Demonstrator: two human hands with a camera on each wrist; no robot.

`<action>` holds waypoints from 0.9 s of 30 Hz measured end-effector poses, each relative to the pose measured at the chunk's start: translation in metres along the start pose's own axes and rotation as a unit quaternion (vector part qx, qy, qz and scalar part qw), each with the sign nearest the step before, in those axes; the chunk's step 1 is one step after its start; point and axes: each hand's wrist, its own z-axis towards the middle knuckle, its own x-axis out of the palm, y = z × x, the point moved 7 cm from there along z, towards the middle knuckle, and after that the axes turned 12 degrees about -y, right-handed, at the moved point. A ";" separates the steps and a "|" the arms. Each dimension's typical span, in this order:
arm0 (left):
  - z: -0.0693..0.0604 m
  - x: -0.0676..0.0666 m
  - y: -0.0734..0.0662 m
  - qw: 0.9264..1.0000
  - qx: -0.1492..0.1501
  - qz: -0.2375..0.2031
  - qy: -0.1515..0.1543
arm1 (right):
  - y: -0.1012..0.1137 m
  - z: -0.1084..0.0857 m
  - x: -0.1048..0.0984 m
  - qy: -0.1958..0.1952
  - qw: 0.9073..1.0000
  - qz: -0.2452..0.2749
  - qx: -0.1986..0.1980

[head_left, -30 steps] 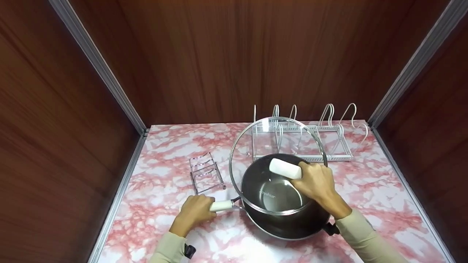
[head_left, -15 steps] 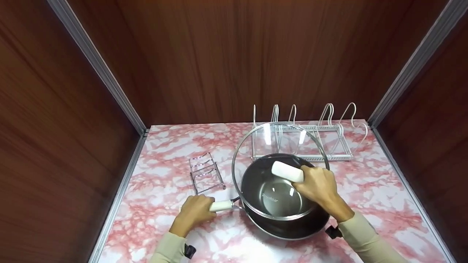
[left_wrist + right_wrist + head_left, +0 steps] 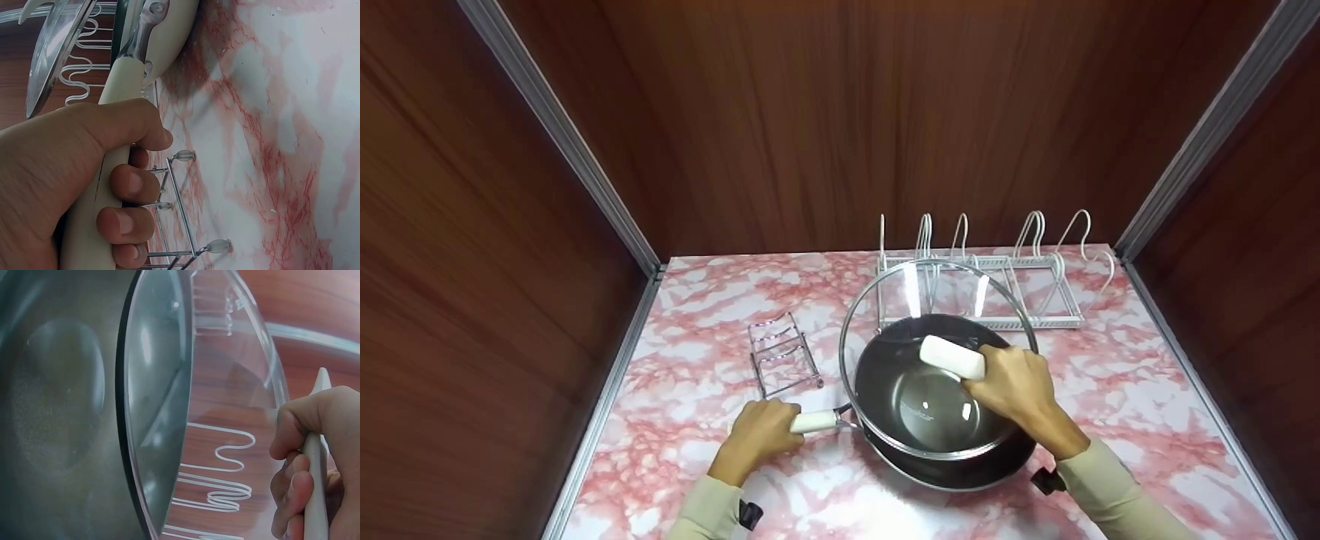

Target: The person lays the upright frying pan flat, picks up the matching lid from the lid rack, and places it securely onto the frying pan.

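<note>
My left hand [image 3: 765, 435] grips the long cream handle [image 3: 814, 422] of a dark deep frying pan [image 3: 941, 476] standing on the table. In the left wrist view the fingers [image 3: 135, 183] curl round that handle [image 3: 124, 81]. My right hand [image 3: 1012, 386] holds the white handle [image 3: 952, 357] of a clear glass lid [image 3: 866, 315]. The lid hangs tilted over the pan, its far side raised; the right wrist view shows a gap between the lid rim [image 3: 284, 391] and the pan wall [image 3: 126, 410]. The pan's inside shows through the glass.
Behind the pan stands a white wire rack [image 3: 1042, 324] with upright loops, partly seen through the lid. A small metal wire rack [image 3: 784, 356] lies left of the pan, beyond my left hand. Brown wood-look panels [image 3: 780, 135] enclose the pink-and-white marbled table [image 3: 682, 360].
My right hand has brought the lid slightly down and to the right in the head view, nearer the pan. The left hand and the pan have stayed in place.
</note>
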 end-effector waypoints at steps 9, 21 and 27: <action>-0.001 0.000 -0.001 1.000 -0.001 -0.004 -0.001 | -0.003 -0.004 0.000 0.009 1.000 -0.004 -0.001; 0.000 0.000 -0.001 1.000 -0.003 -0.002 0.003 | -0.007 -0.010 0.000 0.016 1.000 0.001 0.005; -0.001 0.000 -0.001 1.000 -0.004 -0.001 0.003 | -0.011 -0.012 0.002 0.038 0.999 0.000 0.013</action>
